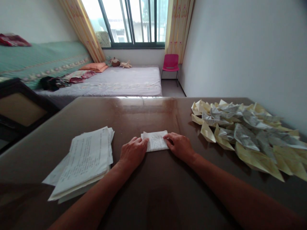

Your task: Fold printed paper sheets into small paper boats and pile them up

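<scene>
"What lay nearest us on the bench (pixel 150 182)?"

"A stack of printed sheets (pixel 83 159), its edges uneven, off to our left."

"And our hands?"

"Our left hand (pixel 133 149) was curled, its thumb side on the left edge of a small folded sheet (pixel 157 142). Our right hand (pixel 180 146) was loosely bent, finger and thumb at the opposite edge. We couldn't tell whether either pinched the paper or only pressed it."

"So where was the folded sheet?"

"Flat on the bench, between both hands, with a sliver of another layer seemingly sticking out at its far left corner."

"How was that best handled?"

"We judged that light, even pressure from both sides suited it, with the layers squared before we creased anything hard. The bench gave firm backing."

"Farther off?"

"Paper boats (pixel 247 135) crowded together to our right, apart from our fingers. Beyond the bench stood a bed (pixel 134 76) and a pink chair (pixel 171 63)."
</scene>
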`<state>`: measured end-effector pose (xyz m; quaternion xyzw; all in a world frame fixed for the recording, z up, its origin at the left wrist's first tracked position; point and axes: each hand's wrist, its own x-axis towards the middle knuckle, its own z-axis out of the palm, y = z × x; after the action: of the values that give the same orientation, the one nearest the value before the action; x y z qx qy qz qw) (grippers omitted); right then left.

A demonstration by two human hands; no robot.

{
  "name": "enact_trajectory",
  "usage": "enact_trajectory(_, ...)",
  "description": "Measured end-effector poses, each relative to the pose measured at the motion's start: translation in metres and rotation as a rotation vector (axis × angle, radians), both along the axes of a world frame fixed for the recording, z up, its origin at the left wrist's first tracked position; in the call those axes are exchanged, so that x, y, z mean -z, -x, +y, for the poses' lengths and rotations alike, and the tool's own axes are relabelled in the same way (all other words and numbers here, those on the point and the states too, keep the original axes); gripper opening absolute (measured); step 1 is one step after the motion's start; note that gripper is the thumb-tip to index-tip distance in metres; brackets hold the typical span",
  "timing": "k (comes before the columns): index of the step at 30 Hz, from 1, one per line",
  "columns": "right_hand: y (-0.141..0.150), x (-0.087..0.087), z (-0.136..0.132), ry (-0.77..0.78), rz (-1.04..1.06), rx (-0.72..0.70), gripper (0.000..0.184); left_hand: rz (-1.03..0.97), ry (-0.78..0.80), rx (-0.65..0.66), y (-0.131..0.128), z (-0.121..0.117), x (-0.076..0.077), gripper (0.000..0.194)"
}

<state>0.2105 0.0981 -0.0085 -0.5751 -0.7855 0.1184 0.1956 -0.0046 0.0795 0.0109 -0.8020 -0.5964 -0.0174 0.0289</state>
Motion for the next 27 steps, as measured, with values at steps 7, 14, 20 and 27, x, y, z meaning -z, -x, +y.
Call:
enact_trajectory(7,0.002,-0.001,0.0,0.021,-0.047,0.019,0.024,0.008,-0.024,0.017,0.0,0.004,0.003,0.028)
enact_trajectory(14,0.004,-0.001,0.0,0.022,-0.091,0.038,0.023,-0.038,-0.15,0.056,-0.005,0.003,-0.004,0.031)
enact_trajectory(20,0.006,-0.003,-0.001,0.025,-0.107,0.051,0.022,-0.114,-0.165,0.389,-0.027,-0.023,0.008,0.044)
enact_trajectory(27,0.006,-0.003,-0.002,0.018,-0.104,0.04,0.023,-0.124,-0.029,0.321,-0.027,-0.028,0.03,0.063)
